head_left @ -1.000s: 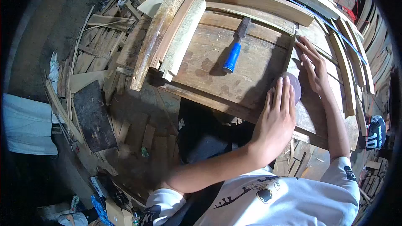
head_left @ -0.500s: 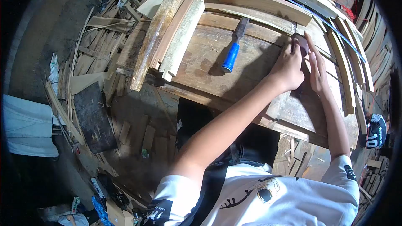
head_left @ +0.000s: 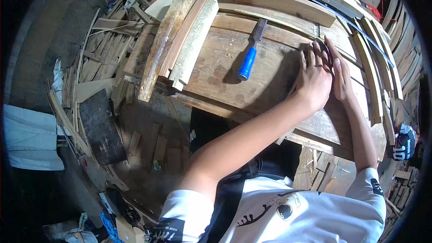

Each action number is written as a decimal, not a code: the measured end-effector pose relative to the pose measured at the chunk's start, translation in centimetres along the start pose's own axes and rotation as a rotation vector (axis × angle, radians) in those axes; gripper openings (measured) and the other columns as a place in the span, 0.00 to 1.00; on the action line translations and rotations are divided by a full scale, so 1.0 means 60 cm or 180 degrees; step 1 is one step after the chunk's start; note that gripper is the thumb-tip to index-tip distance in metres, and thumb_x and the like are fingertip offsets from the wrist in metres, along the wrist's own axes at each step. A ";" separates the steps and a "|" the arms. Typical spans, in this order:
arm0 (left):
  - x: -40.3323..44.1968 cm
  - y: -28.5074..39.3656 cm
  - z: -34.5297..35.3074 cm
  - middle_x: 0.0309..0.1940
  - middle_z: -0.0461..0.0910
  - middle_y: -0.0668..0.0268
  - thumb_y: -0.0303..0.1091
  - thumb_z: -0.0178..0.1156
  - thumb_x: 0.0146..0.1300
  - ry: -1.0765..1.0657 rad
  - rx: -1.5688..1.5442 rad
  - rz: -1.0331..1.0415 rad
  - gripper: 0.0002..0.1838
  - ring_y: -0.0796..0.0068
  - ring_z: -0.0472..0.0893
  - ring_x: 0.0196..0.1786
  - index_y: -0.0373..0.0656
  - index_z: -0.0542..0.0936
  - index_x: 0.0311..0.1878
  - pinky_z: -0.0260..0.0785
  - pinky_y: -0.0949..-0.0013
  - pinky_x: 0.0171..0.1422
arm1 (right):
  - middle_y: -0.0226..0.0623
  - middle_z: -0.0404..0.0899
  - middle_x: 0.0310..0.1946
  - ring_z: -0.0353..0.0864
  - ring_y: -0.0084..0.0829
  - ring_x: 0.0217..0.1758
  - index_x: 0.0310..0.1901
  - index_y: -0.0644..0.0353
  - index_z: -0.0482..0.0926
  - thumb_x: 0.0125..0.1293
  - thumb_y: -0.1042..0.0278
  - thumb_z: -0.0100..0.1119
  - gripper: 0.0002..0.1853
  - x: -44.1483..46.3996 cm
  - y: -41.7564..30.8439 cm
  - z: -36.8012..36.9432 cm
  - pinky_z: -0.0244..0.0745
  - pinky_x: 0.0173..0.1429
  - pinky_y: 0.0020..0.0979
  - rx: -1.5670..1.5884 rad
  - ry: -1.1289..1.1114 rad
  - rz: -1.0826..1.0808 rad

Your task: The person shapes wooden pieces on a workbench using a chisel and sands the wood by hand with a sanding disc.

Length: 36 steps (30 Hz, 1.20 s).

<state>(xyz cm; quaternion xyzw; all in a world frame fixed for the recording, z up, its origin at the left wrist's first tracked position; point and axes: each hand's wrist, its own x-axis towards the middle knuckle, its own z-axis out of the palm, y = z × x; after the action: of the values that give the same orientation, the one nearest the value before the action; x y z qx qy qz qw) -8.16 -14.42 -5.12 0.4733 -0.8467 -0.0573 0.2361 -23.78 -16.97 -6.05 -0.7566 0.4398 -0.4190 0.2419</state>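
My left hand [head_left: 314, 78] lies over a dark brown block [head_left: 330, 55] on the right part of the wooden bench, its fingers bent forward across it. Against the block's right side is my right hand [head_left: 343, 78], fingers long and close together. Most of the block is hidden between the two hands, so its exact kind cannot be told. A pale strip of wood [head_left: 284, 137] shows partly below my left forearm, at the bench's near edge. Left of my hands, apart from them, a chisel [head_left: 248, 60] with a blue handle rests on the bench, blade pointing away.
On the bench's left lie a rough log-like piece [head_left: 167, 45], a brown board and a pale notched board [head_left: 194, 42]. A long plank [head_left: 283, 4] runs along the back; narrow strips [head_left: 369, 78] line the right. Scrap wood [head_left: 102, 47] covers the floor at left.
My left hand has shifted slightly right and forward, with its fingers now spread over the block, which shows less. The pale strip under my forearm is more hidden. The chisel has stayed put.
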 end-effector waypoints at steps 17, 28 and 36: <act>-0.006 0.000 -0.043 0.80 0.52 0.33 0.52 0.61 0.67 -0.1126 0.0445 0.0056 0.45 0.33 0.44 0.85 0.24 0.64 0.76 0.38 0.24 0.82 | 0.53 0.65 0.78 0.53 0.48 0.86 0.76 0.67 0.67 0.84 0.51 0.33 0.32 0.004 0.015 -0.006 0.44 0.87 0.44 -0.0216 -0.0142 0.0033; -0.199 0.032 -0.105 0.81 0.48 0.31 0.34 0.50 0.75 -0.0632 0.0147 -0.0158 0.36 0.34 0.47 0.85 0.22 0.54 0.79 0.41 0.27 0.82 | 0.53 0.63 0.79 0.51 0.51 0.87 0.77 0.63 0.66 0.83 0.46 0.37 0.33 0.003 -0.020 -0.001 0.44 0.87 0.46 -0.0606 -0.0384 -0.0030; -0.020 0.010 -0.058 0.81 0.53 0.37 0.38 0.53 0.73 -0.0960 0.0562 -0.0207 0.33 0.38 0.47 0.86 0.28 0.66 0.76 0.45 0.32 0.84 | 0.54 0.66 0.77 0.58 0.54 0.84 0.76 0.64 0.68 0.82 0.64 0.43 0.25 0.003 -0.029 0.003 0.54 0.84 0.47 -0.0748 -0.0166 -0.0185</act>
<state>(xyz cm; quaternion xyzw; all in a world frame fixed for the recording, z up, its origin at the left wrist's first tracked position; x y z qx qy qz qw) -6.55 -12.66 -2.27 0.5054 -0.8585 -0.0606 0.0620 -22.80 -16.30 -4.79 -0.8028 0.4573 -0.3517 0.1507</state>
